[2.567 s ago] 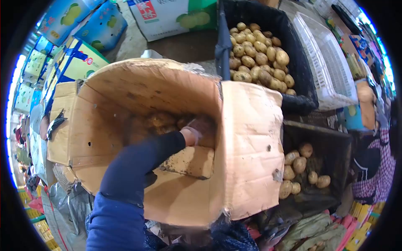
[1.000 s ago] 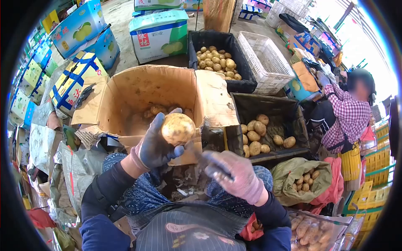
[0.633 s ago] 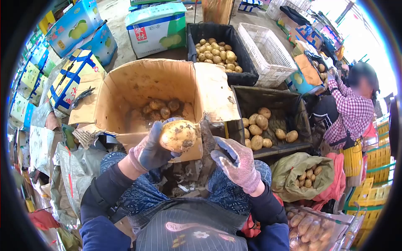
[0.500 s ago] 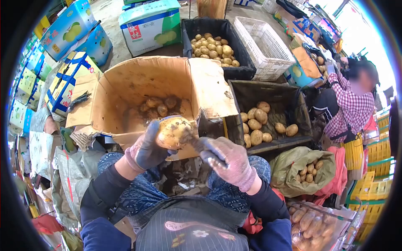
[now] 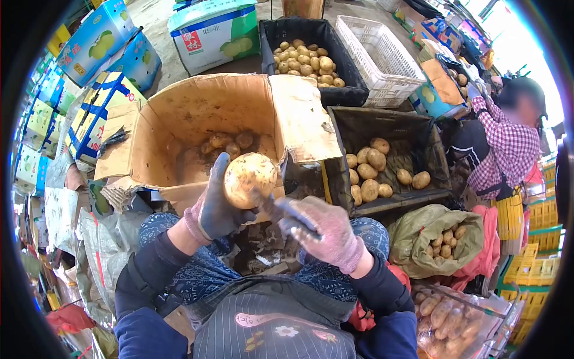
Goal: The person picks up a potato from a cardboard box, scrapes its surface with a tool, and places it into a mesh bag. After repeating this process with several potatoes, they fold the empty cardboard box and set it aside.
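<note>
My left hand (image 5: 222, 202), in a pink glove with a grey coated palm, grips a large pale potato (image 5: 250, 179) with brown soil patches. My right hand (image 5: 320, 228), gloved the same way, is closed around a dark knife-like tool (image 5: 267, 205). The tool's blurred tip lies against the potato's lower right side. Just beyond my hands stands an open cardboard box (image 5: 206, 107), its inside soiled. Several dirt-covered potatoes (image 5: 222, 142) rest on its bottom.
To the right, a black-lined crate (image 5: 388, 205) holds several potatoes; another black crate (image 5: 359, 96) and a white basket (image 5: 391, 90) stand behind. A green sack (image 5: 409, 239) and a clear bag (image 5: 445, 323) of potatoes sit at my right. A person (image 5: 508, 137) in a checked shirt works nearby.
The potato has turned in my left hand, so a cleaner, paler face shows. The tool and my right hand have shifted slightly left, to the potato's lower edge.
</note>
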`<state>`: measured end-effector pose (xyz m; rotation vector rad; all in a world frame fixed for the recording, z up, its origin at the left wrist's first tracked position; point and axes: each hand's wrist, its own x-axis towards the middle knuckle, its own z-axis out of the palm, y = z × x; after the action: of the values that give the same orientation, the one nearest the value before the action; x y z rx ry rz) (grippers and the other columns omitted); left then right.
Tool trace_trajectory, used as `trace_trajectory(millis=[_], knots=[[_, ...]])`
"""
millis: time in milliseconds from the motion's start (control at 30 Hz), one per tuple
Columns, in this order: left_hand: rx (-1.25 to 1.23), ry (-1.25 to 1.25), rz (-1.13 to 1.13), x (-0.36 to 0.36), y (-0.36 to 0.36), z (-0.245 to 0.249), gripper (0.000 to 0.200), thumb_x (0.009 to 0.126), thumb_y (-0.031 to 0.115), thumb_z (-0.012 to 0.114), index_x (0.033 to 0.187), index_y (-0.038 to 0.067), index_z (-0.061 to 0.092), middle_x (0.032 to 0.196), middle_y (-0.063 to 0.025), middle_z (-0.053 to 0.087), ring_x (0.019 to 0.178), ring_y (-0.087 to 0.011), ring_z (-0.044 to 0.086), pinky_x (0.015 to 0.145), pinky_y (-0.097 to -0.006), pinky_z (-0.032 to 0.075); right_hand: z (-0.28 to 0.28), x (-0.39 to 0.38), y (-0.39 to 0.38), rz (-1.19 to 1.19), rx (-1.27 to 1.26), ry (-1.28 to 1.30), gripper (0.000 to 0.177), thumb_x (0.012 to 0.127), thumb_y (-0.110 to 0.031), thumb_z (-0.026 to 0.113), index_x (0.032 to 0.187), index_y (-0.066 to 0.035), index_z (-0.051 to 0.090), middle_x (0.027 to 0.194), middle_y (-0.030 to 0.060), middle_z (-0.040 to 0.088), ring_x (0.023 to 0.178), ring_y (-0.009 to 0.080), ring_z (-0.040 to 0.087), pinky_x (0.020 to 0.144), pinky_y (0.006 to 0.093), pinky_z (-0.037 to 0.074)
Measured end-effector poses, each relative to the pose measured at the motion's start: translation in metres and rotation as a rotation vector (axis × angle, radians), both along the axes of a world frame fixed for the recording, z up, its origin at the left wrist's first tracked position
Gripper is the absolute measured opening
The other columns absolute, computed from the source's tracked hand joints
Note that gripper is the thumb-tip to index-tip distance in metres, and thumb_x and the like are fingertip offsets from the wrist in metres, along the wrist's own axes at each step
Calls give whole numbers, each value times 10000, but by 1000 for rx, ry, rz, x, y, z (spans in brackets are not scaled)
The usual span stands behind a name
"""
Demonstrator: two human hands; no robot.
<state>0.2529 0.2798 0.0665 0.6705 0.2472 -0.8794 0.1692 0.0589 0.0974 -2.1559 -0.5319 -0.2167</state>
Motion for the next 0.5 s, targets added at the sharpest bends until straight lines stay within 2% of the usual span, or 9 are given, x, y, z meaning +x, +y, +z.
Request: trace_trajectory(millis=[33, 67, 100, 133, 200, 300, 433, 500], knots=[[-118, 19, -85, 3, 6, -1, 760, 842, 775, 412, 1238, 146, 572, 1046, -153, 666, 782, -280, 655, 548, -260, 491, -1, 0, -3, -60, 55, 21, 372, 858, -149, 692, 1195, -13, 613, 863, 101, 655, 732, 183, 654, 637, 282, 511], [-137, 3, -115, 2, 7, 2, 761, 847, 772, 404, 1241, 142, 570, 1031, -165, 667, 773, -287, 655, 544, -261, 489, -1, 1, -6, -119, 107, 41, 372, 873, -154, 683, 1206, -6, 605, 862, 84, 656, 718, 147, 646, 629, 266, 506], [-156, -13, -145, 1, 8, 5, 763, 851, 770, 396, 1243, 138, 569, 1016, -178, 668, 765, -294, 655, 541, -262, 486, -4, -1, -8, -160, 334, 162, 356, 908, -156, 644, 1210, 26, 595, 880, 52, 658, 701, 76, 596, 630, 229, 488], [-174, -30, -175, 1, 9, 8, 765, 856, 767, 388, 1245, 133, 567, 1001, -190, 669, 756, -301, 655, 537, -263, 483, -2, -1, -8, -201, 430, 280, 354, 912, -147, 633, 1203, 50, 594, 891, 53, 665, 685, 60, 575, 621, 220, 478], [-204, -20, -155, 1, 10, 4, 754, 861, 751, 403, 1258, 129, 559, 1016, -192, 669, 797, -319, 659, 582, -299, 505, 8, -3, -8, -256, 361, 398, 391, 824, 11, 641, 1214, 1, 603, 905, 133, 665, 761, 197, 678, 669, 296, 525], [-96, -1, -20, -4, 7, 7, 731, 867, 714, 442, 1287, 124, 541, 1078, -185, 660, 888, -338, 661, 702, -381, 535, -2, -1, -10, -183, 167, 104, 400, 825, 23, 625, 1224, 10, 596, 896, 112, 660, 760, 170, 670, 671, 283, 521], [-142, 27, -25, -3, 8, 8, 742, 855, 676, 508, 1348, 122, 493, 1224, -163, 607, 1016, -345, 641, 863, -463, 527, 0, -5, -8, -234, 359, 326, 400, 829, 13, 631, 1228, 10, 596, 909, 93, 656, 744, 134, 648, 660, 261, 507], [-119, -48, -22, -8, 5, 13, 775, 838, 676, 537, 1375, 122, 463, 1275, -156, 575, 1068, -343, 620, 890, -457, 522, -4, -6, -8, -261, 453, 368, 384, 855, -18, 632, 1234, 21, 588, 895, 79, 657, 702, 108, 621, 623, 242, 495]])
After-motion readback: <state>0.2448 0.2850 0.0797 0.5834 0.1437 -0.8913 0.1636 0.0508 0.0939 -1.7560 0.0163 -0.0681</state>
